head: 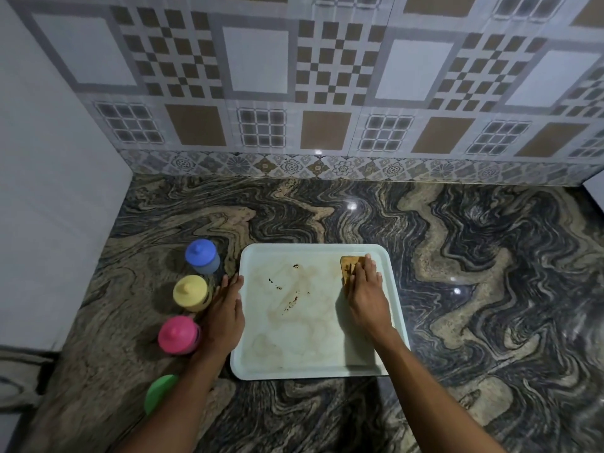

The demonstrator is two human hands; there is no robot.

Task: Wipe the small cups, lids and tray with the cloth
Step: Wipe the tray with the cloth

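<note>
Tray (294,349): pale, flat on the counter (474,289), smeared with brown stains and dark specks.
Cloth (347,265): orange-brown, in the tray's far right corner.
Right hand (367,295): fingers straight, pressing flat on the cloth, gripping nothing.
Left hand (224,308): flat, fingers straight, against the tray's left rim, holding nothing.
Cups: blue (202,256), yellow (190,293), pink (179,335) and green (160,392), lidded, in a row left of the tray; green partly behind the left forearm.

Left hand (225,308) flat, palm down, fingers straight and together. Right hand (367,289) flat, palm down, fingers extended, pressing down. Both bare, stretched forward.
</note>
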